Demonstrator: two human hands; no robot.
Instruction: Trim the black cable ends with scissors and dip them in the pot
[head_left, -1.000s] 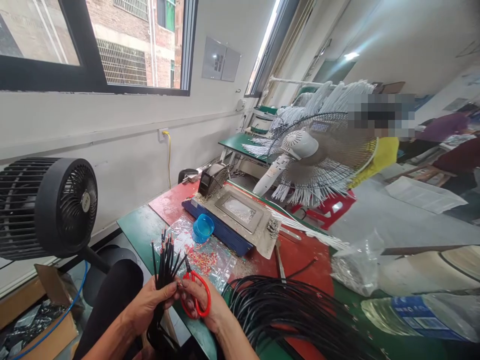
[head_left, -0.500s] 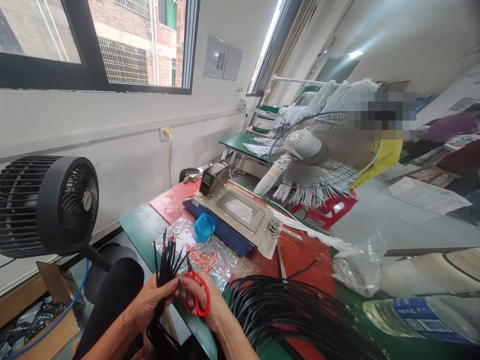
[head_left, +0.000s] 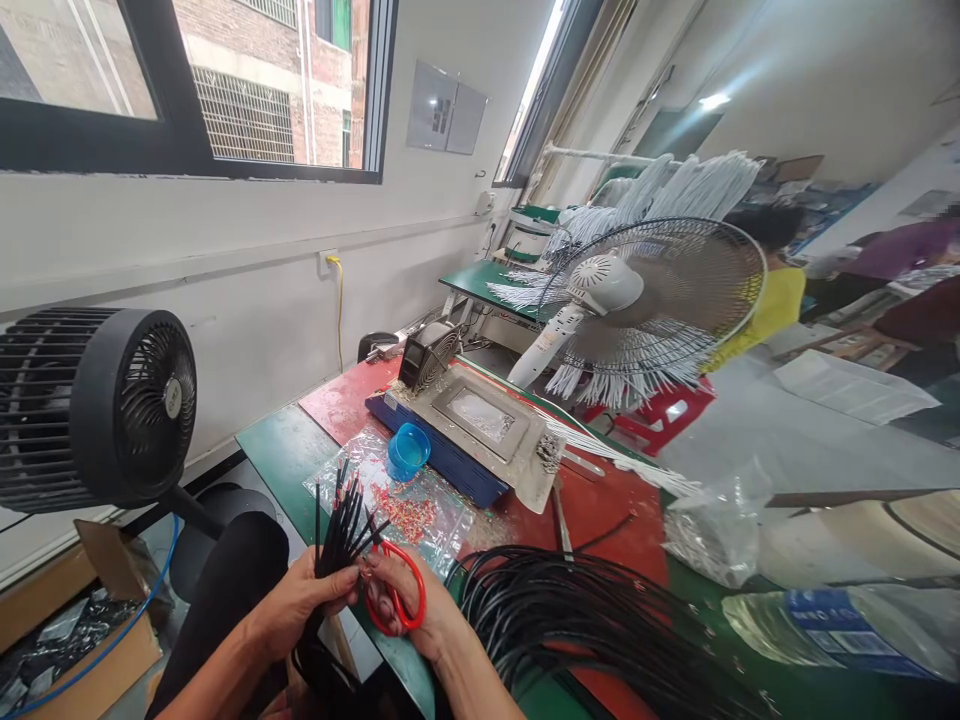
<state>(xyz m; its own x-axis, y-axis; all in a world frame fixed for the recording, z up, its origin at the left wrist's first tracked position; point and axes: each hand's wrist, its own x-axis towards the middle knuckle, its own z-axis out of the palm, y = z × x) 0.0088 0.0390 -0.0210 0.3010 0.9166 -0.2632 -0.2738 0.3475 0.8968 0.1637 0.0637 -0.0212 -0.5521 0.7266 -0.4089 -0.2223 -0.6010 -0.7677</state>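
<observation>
Left hand [head_left: 319,588], mine: one, closed around a bunch of short black wires [head_left: 346,530], thumb laid across the front; bared tips up, lower lengths hanging below the fist.

Right hand [head_left: 409,598], mine: one, curled, with a pair of red-handled scissors [head_left: 420,590] in its grip; thumb and forefinger drawn together just beside the left thumb. Whether the blades stand apart I cannot tell.

Position of the bunch: in front of me, over the near edge of the table [head_left: 281,455], green with a red covering.

Beyond the bunch: one clear plastic bag [head_left: 450,530], lying flat, red and pale clippings [head_left: 405,512] scattered on it; one blue cup [head_left: 409,452] at its far side.

Behind the cup: one blue-sided machine [head_left: 450,470], its top grimy; one small black fan [head_left: 429,358] at its far left end.

Right of my right hand: one large heap of long black wires [head_left: 570,620], spread over the table; farther right, one clear bottle [head_left: 832,630] with a blue label, on its side.
</observation>
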